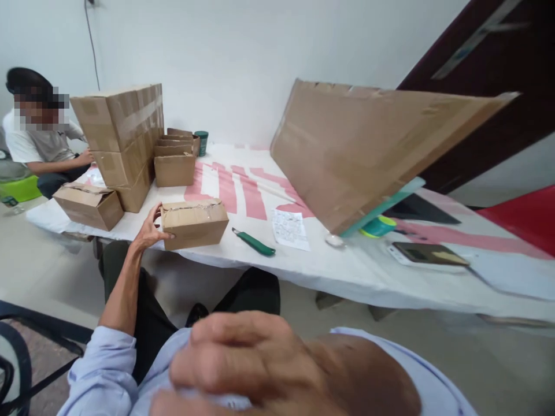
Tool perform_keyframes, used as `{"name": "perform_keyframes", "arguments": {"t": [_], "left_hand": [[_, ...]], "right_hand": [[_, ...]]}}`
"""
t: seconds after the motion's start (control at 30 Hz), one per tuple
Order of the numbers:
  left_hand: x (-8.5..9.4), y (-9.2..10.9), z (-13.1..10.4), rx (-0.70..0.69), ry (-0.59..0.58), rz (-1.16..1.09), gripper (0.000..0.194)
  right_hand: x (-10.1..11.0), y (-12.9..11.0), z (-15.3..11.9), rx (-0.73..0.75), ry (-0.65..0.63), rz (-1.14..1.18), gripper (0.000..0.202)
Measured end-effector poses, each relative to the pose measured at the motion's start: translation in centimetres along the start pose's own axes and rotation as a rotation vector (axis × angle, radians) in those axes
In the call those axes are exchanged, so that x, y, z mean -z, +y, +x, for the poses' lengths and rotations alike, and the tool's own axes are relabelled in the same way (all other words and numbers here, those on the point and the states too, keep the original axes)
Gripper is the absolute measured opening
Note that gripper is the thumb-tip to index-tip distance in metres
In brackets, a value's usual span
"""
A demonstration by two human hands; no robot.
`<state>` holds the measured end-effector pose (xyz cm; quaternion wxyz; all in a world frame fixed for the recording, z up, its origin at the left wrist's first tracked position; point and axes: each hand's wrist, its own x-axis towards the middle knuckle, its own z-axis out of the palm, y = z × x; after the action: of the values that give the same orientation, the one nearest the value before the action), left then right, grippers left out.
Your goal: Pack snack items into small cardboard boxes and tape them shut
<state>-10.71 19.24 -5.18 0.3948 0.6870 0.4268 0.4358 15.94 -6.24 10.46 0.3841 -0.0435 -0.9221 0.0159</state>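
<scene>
From the head view, my left hand (150, 230) lies open against the left end of a small cardboard box (195, 223), fingers apart, at the near edge of the white-covered table (347, 271). My right hand (243, 358) rests loosely curled near my chest, holding nothing. Right of the box lie a green cutter (254, 242) and a printed slip (290, 229), its writing too small to read. Behind is a white wall (243, 63).

table (303, 263) | small box (195, 222) | cutter (254, 241) | paper slip (290, 229) | phone (429, 253) | stacked boxes (124, 138)

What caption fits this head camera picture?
Left hand touches a small cardboard box on the table; green cutter nearby.
</scene>
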Motion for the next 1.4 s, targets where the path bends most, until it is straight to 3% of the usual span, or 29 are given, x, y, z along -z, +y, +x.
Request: {"name": "perform_keyframes", "arguments": {"t": [0.1, 0.2, 0.33, 0.43, 0.57, 0.77, 1.03, 1.17, 1.4], "left_hand": [[-0.7, -0.3, -1.4, -0.067, 0.044, 0.033, 0.135], [-1.3, -0.1, -2.5, -0.107, 0.065, 0.055, 0.133], [-2.2, 0.4, -3.8, -0.128, 0.071, 0.063, 0.135], [-3.2, 0.7, -4.5, -0.131, 0.088, 0.069, 0.136], [-5.0, 1.4, -5.2, -0.158, 0.092, 0.038, 0.137], [-7.5, 3.5, -5.2, -0.209, 0.075, -0.008, 0.145], [-7.5, 5.7, -5.5, -0.245, -0.026, 0.158, 0.142], [-7.3, 5.1, -5.3, -0.233, -0.034, 0.129, 0.139], [-7.4, 1.9, -5.5, -0.099, 0.099, 0.078, 0.142]], "right_hand": [[0.3, 4.2, 0.1, -0.055, 0.08, -0.101, 0.023], [-0.8, 11.1, -2.8, -0.34, 0.105, -0.26, 0.03], [-2.4, 20.8, -8.1, -0.724, -0.025, -0.345, 0.044], [-3.6, 24.5, -11.9, -0.856, -0.099, -0.257, 0.057], [-4.9, 25.6, -15.8, -0.878, 0.032, -0.081, 0.057], [-4.4, 25.2, -18.9, -0.933, 0.188, 0.023, 0.062], [-3.9, 25.1, -20.6, -0.979, 0.253, 0.037, 0.065], [-4.2, 25.4, -20.5, -0.979, 0.25, 0.035, 0.066], [-4.6, 25.5, -19.3, -0.952, 0.21, 0.0, 0.066]]}}
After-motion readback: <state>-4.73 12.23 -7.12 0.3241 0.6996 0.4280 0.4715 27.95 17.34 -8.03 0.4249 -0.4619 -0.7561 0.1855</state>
